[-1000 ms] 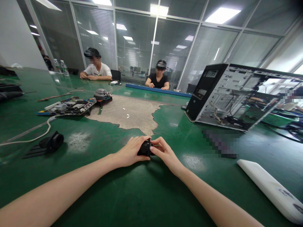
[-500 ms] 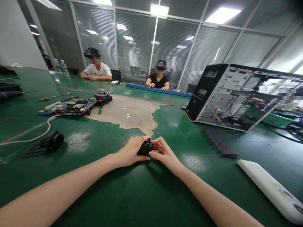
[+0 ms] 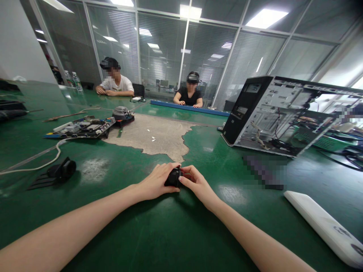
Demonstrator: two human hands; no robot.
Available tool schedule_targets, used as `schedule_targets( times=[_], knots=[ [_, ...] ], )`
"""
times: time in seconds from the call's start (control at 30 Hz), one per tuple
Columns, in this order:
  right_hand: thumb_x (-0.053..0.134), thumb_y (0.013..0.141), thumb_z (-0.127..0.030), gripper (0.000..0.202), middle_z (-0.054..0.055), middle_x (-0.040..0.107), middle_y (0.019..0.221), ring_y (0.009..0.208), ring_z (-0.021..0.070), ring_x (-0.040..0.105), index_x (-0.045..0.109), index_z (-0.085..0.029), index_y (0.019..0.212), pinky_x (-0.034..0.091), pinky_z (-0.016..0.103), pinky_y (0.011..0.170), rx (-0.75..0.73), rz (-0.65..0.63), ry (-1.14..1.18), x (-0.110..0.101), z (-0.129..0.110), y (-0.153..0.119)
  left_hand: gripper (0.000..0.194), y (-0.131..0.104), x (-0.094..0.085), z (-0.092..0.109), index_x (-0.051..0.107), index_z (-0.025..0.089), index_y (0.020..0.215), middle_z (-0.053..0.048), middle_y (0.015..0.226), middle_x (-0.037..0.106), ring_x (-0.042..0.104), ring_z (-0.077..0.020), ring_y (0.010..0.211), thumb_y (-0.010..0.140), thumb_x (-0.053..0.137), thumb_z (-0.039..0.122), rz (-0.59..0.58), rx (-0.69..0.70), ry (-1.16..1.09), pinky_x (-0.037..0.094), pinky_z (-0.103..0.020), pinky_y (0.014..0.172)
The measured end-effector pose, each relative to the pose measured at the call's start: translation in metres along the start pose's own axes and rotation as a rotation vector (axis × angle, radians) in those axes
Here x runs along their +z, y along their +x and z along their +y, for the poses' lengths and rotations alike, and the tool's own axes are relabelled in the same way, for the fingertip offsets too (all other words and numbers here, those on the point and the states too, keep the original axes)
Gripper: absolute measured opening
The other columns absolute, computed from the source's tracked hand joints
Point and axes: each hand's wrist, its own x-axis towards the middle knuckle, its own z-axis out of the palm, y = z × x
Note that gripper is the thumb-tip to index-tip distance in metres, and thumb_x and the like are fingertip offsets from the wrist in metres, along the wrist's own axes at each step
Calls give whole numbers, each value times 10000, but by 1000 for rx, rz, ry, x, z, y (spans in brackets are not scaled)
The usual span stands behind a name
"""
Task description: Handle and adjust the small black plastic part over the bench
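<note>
A small black part (image 3: 172,177) is between my two hands, just above the green table (image 3: 136,234). My left hand (image 3: 159,180) wraps round its left side, thumb below and fingers over the top. From the right, my right hand (image 3: 197,184) pinches the part's right end with thumb and fingers. Its far fingertips are partly hidden behind the thumb. Off to the left lies another black part (image 3: 62,170) with a round opening and flat prongs.
A circuit board (image 3: 85,127) and a fan-like part (image 3: 121,112) sit at the left. An open computer case (image 3: 246,109) stands at the right, above a white slab (image 3: 320,223). Two people sit across the table behind a blue strip (image 3: 187,108).
The thumb and fingers of my right hand have shifted slightly on the right end of the black part. My left hand keeps its hold.
</note>
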Motion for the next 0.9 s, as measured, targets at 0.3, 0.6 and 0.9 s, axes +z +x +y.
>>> schedule_targets(
  times=[0.3,0.6,0.9],
  knots=[
    [598,738,-327,189,-17,542,838,802,134,549,469,-221,825,438,289,727,-22,17,21,1,1,0,678,-1,-1,1,237,258,1263,-77,1180,481,465,-257,1041,731,616,438,-1,-8,-2,340,-398,858],
    [641,695,-323,262,-9,562,867,843,148,552,460,-226,857,438,316,765,-3,-19,9,0,-1,-1,682,0,-1,1,257,260,1263,-77,1176,486,469,-261,1040,718,628,433,2,-17,-6,339,-399,863],
    [603,727,-367,232,-4,551,874,815,135,547,471,-226,855,447,303,745,-20,30,13,2,0,0,678,-1,-1,0,245,255,1257,-74,1190,479,465,-253,1045,725,629,423,4,-5,1,341,-390,857]
  ],
)
